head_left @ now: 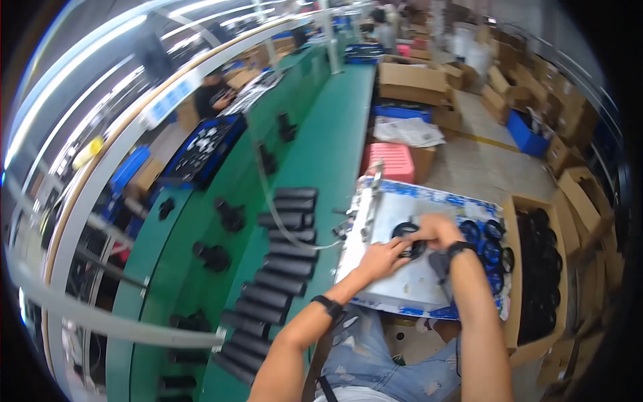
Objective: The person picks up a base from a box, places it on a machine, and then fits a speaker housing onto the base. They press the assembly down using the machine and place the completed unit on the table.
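Set near the middle of the silver plate (429, 204), partly covered by fingers: a black ring (402, 230). Likely light and stiff, perhaps moulded plastic; smooth-looking, so possibly inclined to slide on bare metal; probably not fragile, though maybe easy to scuff. Best taken by the outer rim, at about nine and three o'clock, keeping fingertips off the middle, too covered to read clearly.

Held at one to two o'clock by the right hand (437, 229), fingers bent in narrow on the rim. Touched at seven to eight o'clock by the left hand (383, 260), fingers laid close together over the part; pinching or only pressing, cannot tell.

Farther out, reckoning from the ring with twelve away from the body: at ten, a metal fixture (367, 209) along the plate's edge; at three, a cluster of round black parts (494, 261) showing blue; just beyond, a cardboard box (511, 218) holding dark pieces (539, 281); toward nine, a row of black tubes (289, 264) on a green bench (348, 120); near twelve, a pink plastic crate (393, 161).
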Demonstrator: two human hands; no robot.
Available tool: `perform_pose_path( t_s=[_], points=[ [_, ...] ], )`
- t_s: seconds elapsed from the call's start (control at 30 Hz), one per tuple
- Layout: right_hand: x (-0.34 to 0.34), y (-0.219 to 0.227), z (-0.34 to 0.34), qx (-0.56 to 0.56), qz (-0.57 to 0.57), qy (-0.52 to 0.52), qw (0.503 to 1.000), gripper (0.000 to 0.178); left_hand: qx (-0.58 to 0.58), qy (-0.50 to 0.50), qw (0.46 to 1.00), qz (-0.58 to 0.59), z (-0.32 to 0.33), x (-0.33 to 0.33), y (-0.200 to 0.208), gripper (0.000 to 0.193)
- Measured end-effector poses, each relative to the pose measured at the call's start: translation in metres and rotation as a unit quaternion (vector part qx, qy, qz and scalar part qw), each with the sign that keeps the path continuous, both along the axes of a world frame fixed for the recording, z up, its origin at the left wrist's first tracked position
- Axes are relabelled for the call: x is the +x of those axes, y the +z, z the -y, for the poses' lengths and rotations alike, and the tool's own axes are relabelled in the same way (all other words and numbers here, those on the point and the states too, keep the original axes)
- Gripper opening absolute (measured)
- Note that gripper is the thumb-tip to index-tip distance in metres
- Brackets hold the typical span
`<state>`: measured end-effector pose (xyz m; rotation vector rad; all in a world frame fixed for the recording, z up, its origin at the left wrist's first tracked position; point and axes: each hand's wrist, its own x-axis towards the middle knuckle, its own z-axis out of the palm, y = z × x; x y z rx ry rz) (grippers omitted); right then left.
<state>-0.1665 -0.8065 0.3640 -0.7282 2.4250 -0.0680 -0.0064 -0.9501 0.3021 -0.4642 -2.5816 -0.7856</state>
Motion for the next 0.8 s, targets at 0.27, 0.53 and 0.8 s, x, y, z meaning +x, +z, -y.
perform_pose_path(
  t_s=[0.27, 0.53, 0.8],
  points=[
    [0.022, -0.096, -0.117, -0.438, -0.379, 0.045, 0.814, 0.026, 0.238, 0.194, 0.946, -0.108, 0.074, 0.160, 0.071, 0.018],
    [0.015, -0.113, -0.099, -0.380, -0.271, 0.011, 0.885, 0.036, -0.040, 0.608, 0.791, -0.061, 0.112, 0.409, 0.039, 0.008],
    [0.012, -0.114, -0.099, -0.393, -0.280, 0.034, 0.875, 0.036, -0.132, 0.784, 0.606, -0.004, 0.204, 0.530, 0.009, 0.055]
  ],
)
